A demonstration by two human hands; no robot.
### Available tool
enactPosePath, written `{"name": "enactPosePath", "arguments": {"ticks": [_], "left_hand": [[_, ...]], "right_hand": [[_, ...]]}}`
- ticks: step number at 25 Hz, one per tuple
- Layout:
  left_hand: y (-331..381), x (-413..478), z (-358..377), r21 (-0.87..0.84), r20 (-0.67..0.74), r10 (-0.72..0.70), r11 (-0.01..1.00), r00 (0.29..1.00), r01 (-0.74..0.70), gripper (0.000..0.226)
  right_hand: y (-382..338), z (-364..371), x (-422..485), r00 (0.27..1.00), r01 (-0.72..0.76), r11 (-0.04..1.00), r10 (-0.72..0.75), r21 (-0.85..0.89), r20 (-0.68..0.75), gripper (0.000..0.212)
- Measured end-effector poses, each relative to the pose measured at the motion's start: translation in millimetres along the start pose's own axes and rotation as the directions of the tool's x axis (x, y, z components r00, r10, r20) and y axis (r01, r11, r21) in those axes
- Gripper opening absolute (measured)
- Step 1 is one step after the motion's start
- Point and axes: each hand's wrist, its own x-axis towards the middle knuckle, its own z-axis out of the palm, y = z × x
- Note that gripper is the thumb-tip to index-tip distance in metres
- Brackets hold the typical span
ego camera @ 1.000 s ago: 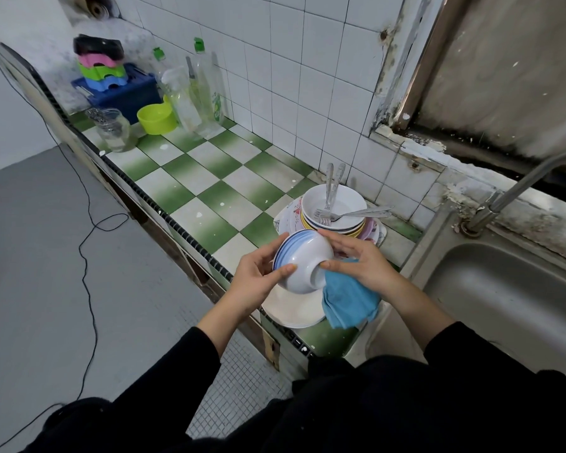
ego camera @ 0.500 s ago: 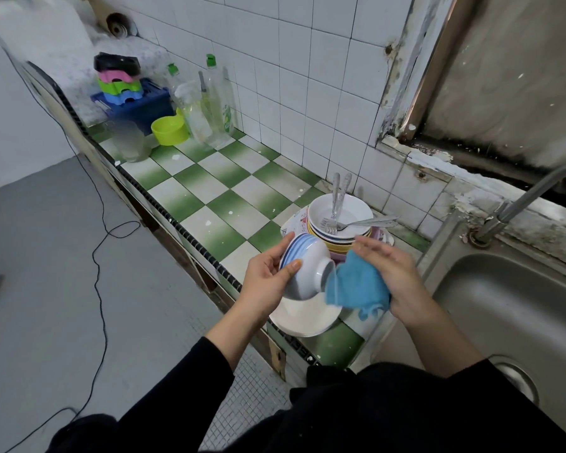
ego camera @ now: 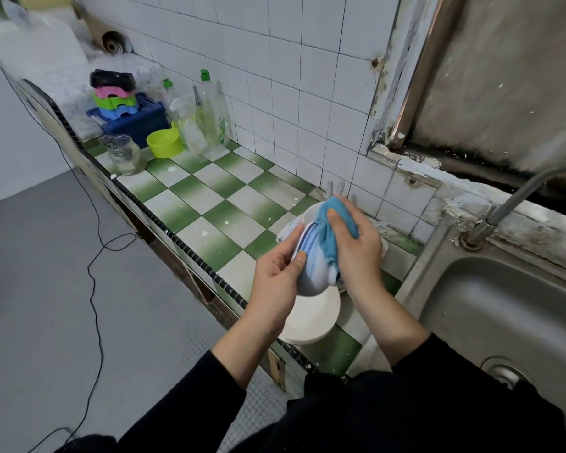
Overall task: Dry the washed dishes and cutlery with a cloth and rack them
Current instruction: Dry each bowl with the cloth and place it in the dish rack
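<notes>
Bowl (ego camera: pixel 311 276) looks light, slick and breakable; my left hand (ego camera: pixel 275 276) grips its rim, my right hand (ego camera: pixel 356 253) clutches the cloth (ego camera: pixel 325 237) against it.

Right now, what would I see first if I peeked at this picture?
Two hands in the middle: the left hand holds a blue-striped bowl while the right hand presses a blue cloth against it. Far back on the green-and-white checked counter sits a bright lime-green tub.
</notes>
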Motion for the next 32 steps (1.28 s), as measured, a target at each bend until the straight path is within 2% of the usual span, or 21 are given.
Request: {"name": "enactPosePath", "arguments": {"ticks": [2, 4, 5, 8, 10, 13, 14, 16, 17, 18, 19, 21, 22, 23, 25, 26, 27, 29, 30, 31, 32], "left_hand": [[2.9, 1.4, 2.1, -0.038, -0.016, -0.009, 0.999, 1.000, 0.009, 0.046], [4.7, 0.4, 1.5, -0.028, -0.012, 0.004, 1.000, 1.000, -0.005, 0.045], [5.9, -0.2, 1.3, -0.030, -0.015, 0.024, 0.999, 1.000, -0.024, 0.044], [9.7, -3.4, 3.9, -0.053, -0.061, 0.042, 0.998, 0.997, -0.045, 0.045], [10.2, -1.2, 2.5, -0.062, -0.071, 0.041, 0.997, 0.997, -0.045, 0.044], [10.3, 1.7, -4.6, -0.057, -0.038, 0.041, 0.997, 0.998, -0.044, 0.041], [12.0, 0.0, -4.5, -0.056, -0.026, 0.044, 0.997, 0.999, -0.045, 0.042], [16.1, -3.5, -0.6, -0.050, -0.031, 0.053, 0.997, 0.998, -0.055, 0.044], [18.0, -3.9, 2.3, -0.051, -0.032, 0.059, 0.997, 0.998, -0.060, 0.045], [19.6, -3.5, 3.8, -0.060, -0.025, 0.059, 0.996, 0.998, -0.060, 0.047], [21.3, -2.2, 4.2, -0.079, -0.013, 0.052, 0.995, 0.999, -0.053, 0.049], [23.5, 1.2, 1.3, -0.122, 0.001, 0.029, 0.992, 1.000, -0.028, 0.049], [24.7, 1.0, 0.3, -0.132, 0.007, 0.024, 0.991, 1.000, -0.023, 0.046], [25.8, 0.1, 0.9, -0.135, 0.010, 0.027, 0.990, 1.000, -0.026, 0.042], [25.4, -2.2, 3.9, -0.119, -0.007, 0.039, 0.992, 0.999, -0.039, 0.036], [26.6, -3.5, 6.1, -0.104, -0.023, 0.034, 0.994, 0.999, -0.036, 0.034], [27.7, -3.8, 6.9, -0.091, -0.043, 0.027, 0.995, 0.999, -0.031, 0.033], [30.0, -2.4, 4.2, -0.105, -0.064, 0.026, 0.994, 0.998, -0.033, 0.038], [30.3, -1.4, 2.0, -0.106, -0.063, 0.038, 0.993, 0.997, -0.045, 0.040], [29.8, -1.2, 0.4, -0.094, -0.055, 0.052, 0.994, 0.997, -0.057, 0.042], [29.7, -2.7, -0.2, -0.088, -0.044, 0.064, 0.994, 0.997, -0.068, 0.043]], "right_hand": [[0.7, -0.7, -11.5, 0.957, 0.286, 0.944, -0.273, -0.165, 0.096, 0.041], [6.2, -1.4, -20.9, 0.848, 0.524, 0.820, -0.479, -0.230, 0.227, 0.048], [6.7, -1.6, -17.4, 0.859, 0.507, 0.833, -0.466, -0.221, 0.214, 0.048], [-4.0, 2.6, 4.2, 0.978, 0.203, 0.971, -0.195, -0.123, 0.070, 0.049], [-5.6, 0.8, 2.9, 0.952, 0.296, 0.946, -0.282, -0.132, 0.116, 0.048], [-0.3, -4.5, -14.2, 0.774, 0.625, 0.753, -0.565, -0.205, 0.284, 0.040], [-0.7, -5.1, -13.3, 0.790, 0.604, 0.774, -0.551, -0.191, 0.267, 0.038], [-6.4, 0.0, 2.2, 0.940, 0.317, 0.948, -0.311, -0.019, 0.141, 0.033], [-15.1, 2.2, 7.6, 0.978, 0.165, 0.984, -0.172, 0.066, 0.120, 0.031], [-20.8, 3.0, 8.5, 0.982, 0.138, 0.988, -0.145, 0.067, 0.122, 0.032], [-22.7, 2.2, 6.5, 0.956, 0.273, 0.962, -0.269, -0.021, 0.121, 0.034], [-15.8, -1.4, -6.5, 0.788, 0.607, 0.777, -0.560, -0.169, 0.256, 0.038], [-12.0, -4.7, -7.9, 0.731, 0.676, 0.712, -0.615, -0.188, 0.297, 0.039], [-12.0, -6.4, -5.5, 0.750, 0.653, 0.735, -0.595, -0.180, 0.289, 0.039], [-14.8, -2.0, 9.3, 0.911, 0.374, 0.927, -0.362, -0.024, 0.199, 0.036], [-19.4, 1.1, 16.0, 0.956, 0.215, 0.974, -0.223, 0.066, 0.189, 0.034], [-25.4, 3.0, 16.9, 0.966, 0.161, 0.983, -0.175, 0.084, 0.188, 0.034], [-25.6, 1.6, 8.5, 0.903, 0.397, 0.917, -0.382, -0.045, 0.196, 0.038], [-20.3, -0.2, 2.3, 0.819, 0.551, 0.828, -0.513, -0.105, 0.256, 0.039], [-16.6, -3.5, -0.2, 0.746, 0.649, 0.748, -0.591, -0.139, 0.305, 0.040], [-13.9, -5.9, 0.7, 0.734, 0.663, 0.737, -0.602, -0.136, 0.314, 0.040]]}}
